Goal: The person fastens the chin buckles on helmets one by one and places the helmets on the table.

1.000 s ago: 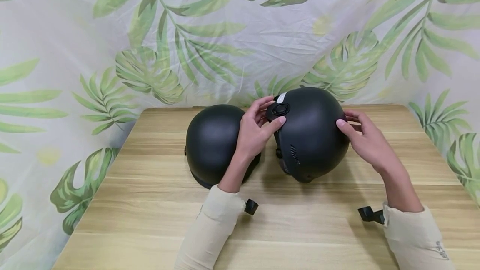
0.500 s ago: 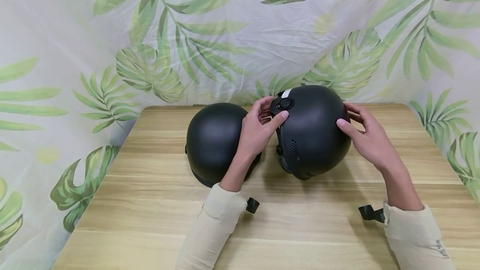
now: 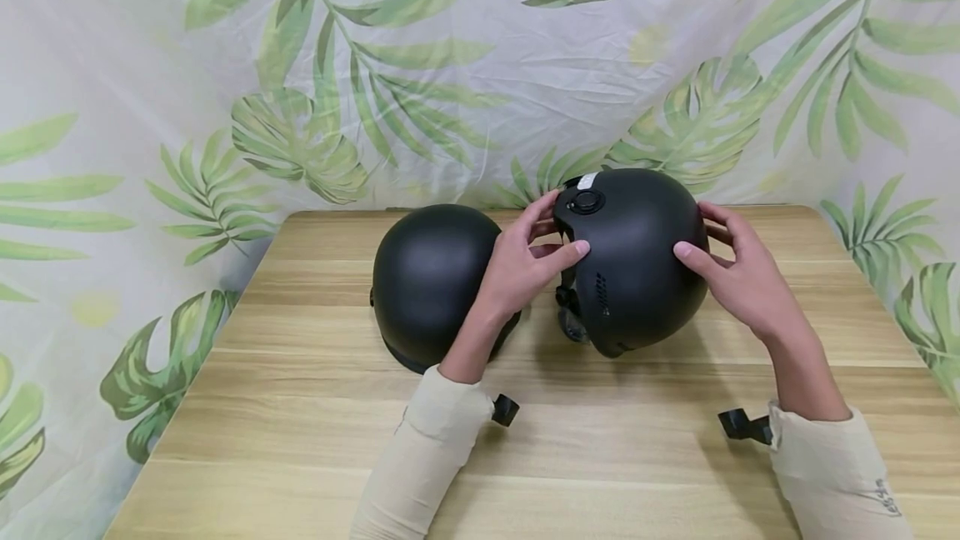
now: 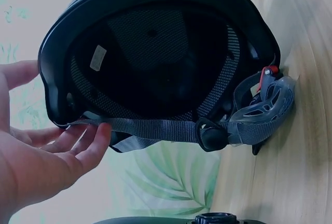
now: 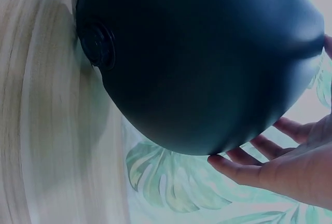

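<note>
A black helmet (image 3: 641,261) is held tilted on its side between both hands, its open underside turned left. My left hand (image 3: 517,261) grips its rim, thumb on the outer shell and fingers at the inside edge. In the left wrist view, those fingers touch the grey chin strap (image 4: 155,128), which crosses the opening to a clear plastic chin cup (image 4: 267,111). My right hand (image 3: 746,277) holds the rounded shell from the right, thumb in front and fingers partly hidden behind; the right wrist view shows the fingertips against the smooth shell (image 5: 202,73).
A second black helmet (image 3: 431,282) sits dome-up on the wooden table (image 3: 300,432), just left of the held one and partly behind my left forearm. A leaf-print cloth (image 3: 420,65) hangs behind the table. Small black mounts (image 3: 505,410) stick out from the sleeves.
The held helmet has turned and shifted slightly to the right, with its round side fitting and white label moving right and more of its inner side showing. Both hands keep their hold.
</note>
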A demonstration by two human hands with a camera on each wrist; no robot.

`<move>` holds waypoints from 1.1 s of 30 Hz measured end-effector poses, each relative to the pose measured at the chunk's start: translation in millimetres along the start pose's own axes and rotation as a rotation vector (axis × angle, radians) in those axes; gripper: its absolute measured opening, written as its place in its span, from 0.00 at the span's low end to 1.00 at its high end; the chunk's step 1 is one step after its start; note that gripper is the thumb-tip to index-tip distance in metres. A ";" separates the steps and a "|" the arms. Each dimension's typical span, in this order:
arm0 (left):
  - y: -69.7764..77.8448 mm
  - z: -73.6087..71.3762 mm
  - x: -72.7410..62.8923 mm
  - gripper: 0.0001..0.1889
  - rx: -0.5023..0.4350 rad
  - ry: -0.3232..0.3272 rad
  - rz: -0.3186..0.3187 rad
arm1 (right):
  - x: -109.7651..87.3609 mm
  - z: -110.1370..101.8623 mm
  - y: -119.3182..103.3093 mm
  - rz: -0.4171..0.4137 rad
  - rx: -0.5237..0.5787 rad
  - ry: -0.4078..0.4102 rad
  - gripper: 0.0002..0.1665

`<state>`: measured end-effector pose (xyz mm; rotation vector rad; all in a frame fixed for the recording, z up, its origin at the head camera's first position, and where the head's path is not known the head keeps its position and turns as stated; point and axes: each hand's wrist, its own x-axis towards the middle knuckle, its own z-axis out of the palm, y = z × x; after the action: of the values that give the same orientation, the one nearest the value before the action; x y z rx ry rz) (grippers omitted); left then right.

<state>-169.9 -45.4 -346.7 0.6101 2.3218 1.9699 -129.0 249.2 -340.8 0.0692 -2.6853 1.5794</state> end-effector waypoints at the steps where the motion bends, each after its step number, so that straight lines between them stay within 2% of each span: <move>1: 0.6 0.9 -0.2 0.42 -0.013 -0.014 0.009 | 0.0 -0.3 -0.3 0.003 0.003 0.002 0.50; 5: 4.7 4.8 -1.3 0.43 -0.037 -0.035 0.020 | -0.7 -1.2 -2.0 0.008 0.009 0.007 0.50; 11: 10.4 11.3 -3.2 0.35 -0.005 0.035 0.025 | -1.8 -0.9 -3.0 0.010 0.005 0.015 0.50; 15: 10.5 16.3 -3.0 0.32 0.015 0.051 0.020 | -2.0 -1.0 -3.4 0.016 0.004 0.026 0.50; 26: 10.4 22.7 -4.3 0.32 0.024 0.016 -0.037 | -4.5 0.9 -4.4 0.007 0.012 0.039 0.51; 33: 11.3 24.0 -5.4 0.34 0.045 -0.032 -0.060 | -4.9 0.9 -6.0 0.001 0.002 0.029 0.50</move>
<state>-155.2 -23.2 -341.8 0.5638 2.3433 1.8734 -123.8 245.7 -336.2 0.0454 -2.6628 1.5703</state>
